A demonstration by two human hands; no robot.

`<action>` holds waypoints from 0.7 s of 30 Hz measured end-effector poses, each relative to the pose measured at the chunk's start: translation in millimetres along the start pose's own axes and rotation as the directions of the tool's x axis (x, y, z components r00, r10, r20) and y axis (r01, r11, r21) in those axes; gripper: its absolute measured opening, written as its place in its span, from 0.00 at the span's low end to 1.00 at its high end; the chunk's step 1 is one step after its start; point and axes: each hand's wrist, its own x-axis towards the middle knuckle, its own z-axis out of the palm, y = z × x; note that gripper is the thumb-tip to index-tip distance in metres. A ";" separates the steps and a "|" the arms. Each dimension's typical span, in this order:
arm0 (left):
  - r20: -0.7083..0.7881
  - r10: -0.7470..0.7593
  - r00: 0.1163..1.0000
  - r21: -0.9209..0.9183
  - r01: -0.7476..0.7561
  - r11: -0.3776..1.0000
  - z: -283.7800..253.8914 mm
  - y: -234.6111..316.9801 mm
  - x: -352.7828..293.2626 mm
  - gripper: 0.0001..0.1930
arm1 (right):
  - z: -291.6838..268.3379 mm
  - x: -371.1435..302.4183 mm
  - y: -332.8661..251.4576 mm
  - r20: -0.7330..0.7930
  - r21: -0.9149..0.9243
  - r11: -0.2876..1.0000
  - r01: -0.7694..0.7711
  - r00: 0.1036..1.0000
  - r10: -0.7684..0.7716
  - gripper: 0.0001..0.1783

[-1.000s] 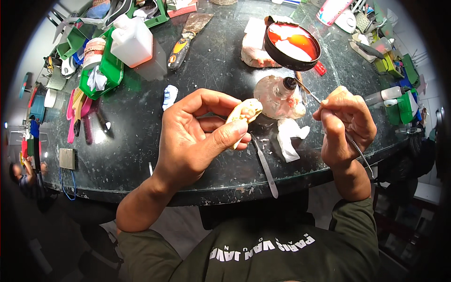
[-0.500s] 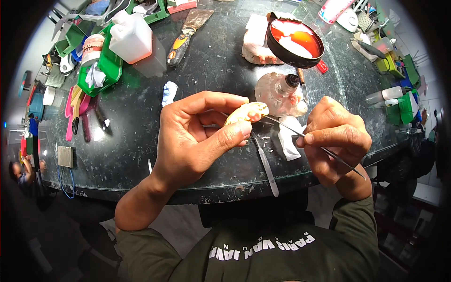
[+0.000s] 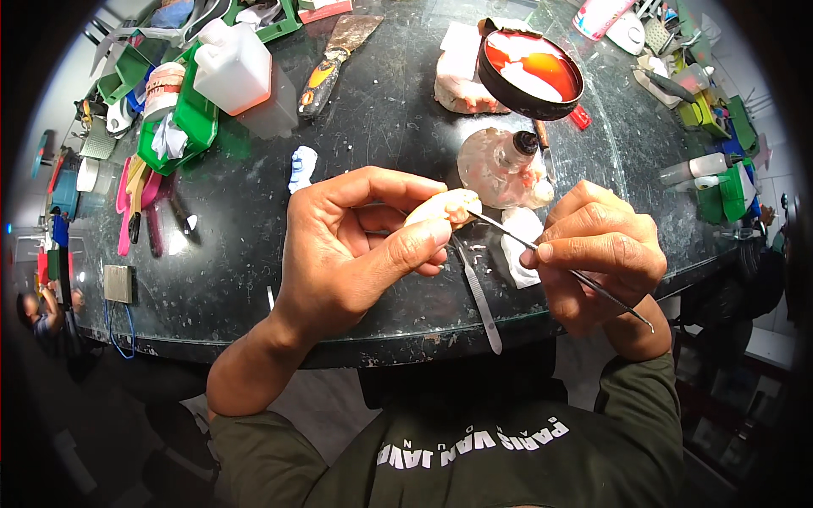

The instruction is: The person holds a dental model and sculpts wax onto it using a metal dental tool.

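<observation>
My left hand [image 3: 356,245] pinches a small pale pink, cream-coloured dental piece [image 3: 446,207] between thumb and fingers, above the near edge of the dark round table [image 3: 254,245]. In my right hand [image 3: 601,254] I hold a thin metal pointed tool [image 3: 508,233] like a pen; its tip touches the right side of the piece. A flat metal spatula [image 3: 478,296] lies on the table just below both hands.
A small glass bottle [image 3: 508,165] with pinkish matter and a black bowl [image 3: 531,68] of orange liquid stand behind my hands. A white canister [image 3: 233,68], green trays [image 3: 190,118], pink tools [image 3: 140,190] sit at the left, bottles [image 3: 694,169] at the right. A person [image 3: 38,309] appears far left.
My right hand came down from the glass bottle and brought the tool's tip to the piece. My left hand kept the piece in nearly the same spot.
</observation>
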 end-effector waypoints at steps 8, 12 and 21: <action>-0.003 0.009 1.000 0.116 -0.008 0.993 -0.1 1.8 0.4 0.15 | 0.5 -4.4 2.3 -0.029 0.165 0.983 -0.079 0.996 0.085 0.16; 0.009 -0.021 1.000 0.100 0.020 0.995 -3.5 -2.3 0.1 0.14 | -3.3 0.4 -1.1 0.029 0.213 0.966 -0.149 0.989 0.146 0.14; 0.011 0.013 1.000 0.004 -0.014 1.000 -1.9 -3.3 -0.2 0.09 | -0.9 0.1 -0.5 0.059 0.189 0.966 -0.176 0.984 0.168 0.14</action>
